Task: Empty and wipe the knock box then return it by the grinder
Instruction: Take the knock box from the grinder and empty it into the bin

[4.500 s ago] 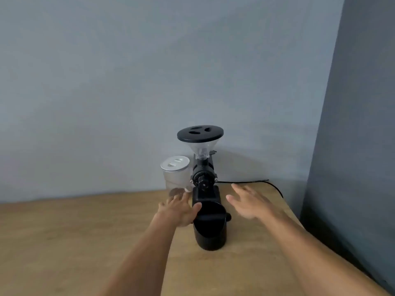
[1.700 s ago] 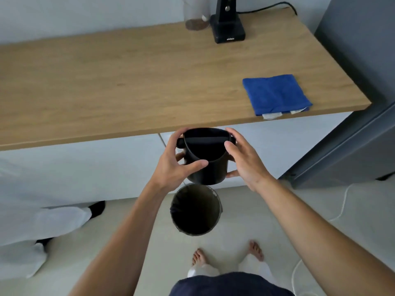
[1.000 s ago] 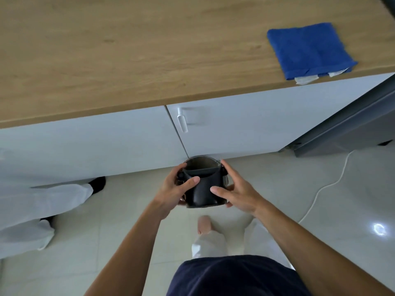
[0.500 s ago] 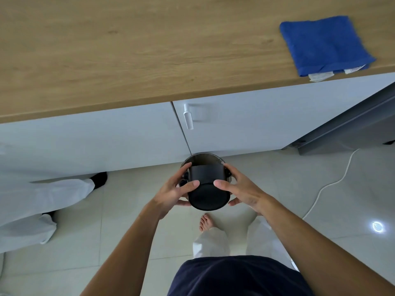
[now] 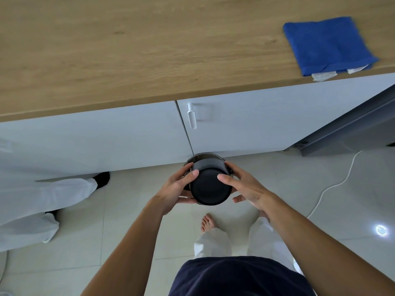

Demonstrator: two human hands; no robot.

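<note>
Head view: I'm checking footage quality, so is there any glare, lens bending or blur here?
Head view: a bright glare spot on the glossy pale floor tiles; wide-angle bending curves the wooden countertop's front edge; the upturned round black knock box, held between left hand and right hand, looks sharp, as does the folded blue cloth.

A home kitchen: wooden worktop (image 5: 132,50), white cupboard doors (image 5: 245,127), tiled floor (image 5: 132,221), folded blue cloth (image 5: 327,43)
</note>
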